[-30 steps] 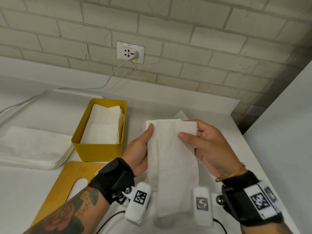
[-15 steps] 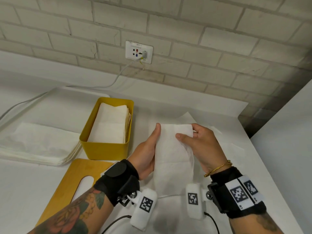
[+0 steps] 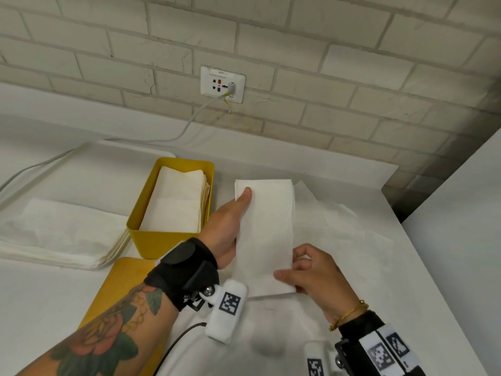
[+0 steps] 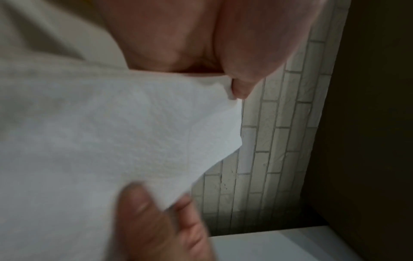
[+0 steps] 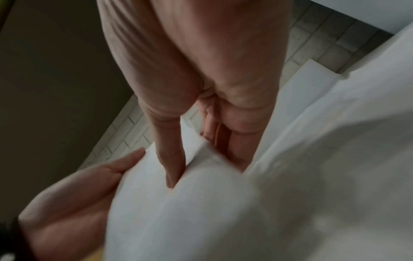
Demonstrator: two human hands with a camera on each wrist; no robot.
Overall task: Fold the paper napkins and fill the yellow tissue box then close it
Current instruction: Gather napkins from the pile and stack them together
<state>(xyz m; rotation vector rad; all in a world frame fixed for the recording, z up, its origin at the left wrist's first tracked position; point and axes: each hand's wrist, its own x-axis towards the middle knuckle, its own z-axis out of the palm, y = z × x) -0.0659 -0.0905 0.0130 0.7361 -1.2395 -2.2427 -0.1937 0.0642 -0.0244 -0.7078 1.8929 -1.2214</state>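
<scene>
White worktop (image 3: pixel 423 308) against a pale brick wall (image 3: pixel 298 50), viewed from the head camera.

Nearest: wooden lid (image 3: pixel 119 291) with an oblong slot, lying flat at the near left, partly under the tattooed left forearm. Black wrist straps with white marker-tagged camera modules on both wrists; gold bracelet (image 3: pixel 349 313) on the right wrist.

Right hand (image 3: pixel 314 278) at the near end of a folded paper napkin (image 3: pixel 267 234): thumb on top, fingers (image 3: pixel 303 253) curled beneath, pinching the near right corner. Confirmed in the right wrist view, right hand (image 5: pixel 201 79) with thumb and fingers closed on the napkin edge (image 5: pixel 201 203).

Left hand (image 3: pixel 230 226) along the left edge of the same napkin: thumb pressed on the top face near the far left corner, remaining fingers hidden under the sheet. Left wrist view, left hand (image 4: pixel 223 35): thumb and fingers clamped on the napkin (image 4: pixel 111 132) at its corner. Napkin held as a long narrow strip, running away from the person, above a loose unfolded sheet (image 3: pixel 339 226) spread on the worktop.

Left of the napkin, just beside the left hand: yellow tissue box (image 3: pixel 154 240), open, holding a stack of folded napkins (image 3: pixel 179 202) that nearly fills it.

Further left: pile of unfolded napkins (image 3: pixel 59 234), flat on the worktop, touching or nearly touching the box; cannot tell which.

Farthest: wall socket plate (image 3: pixel 222 84) with a white cable (image 3: pixel 187 126) plugged in, trailing down and left behind the worktop.
</scene>
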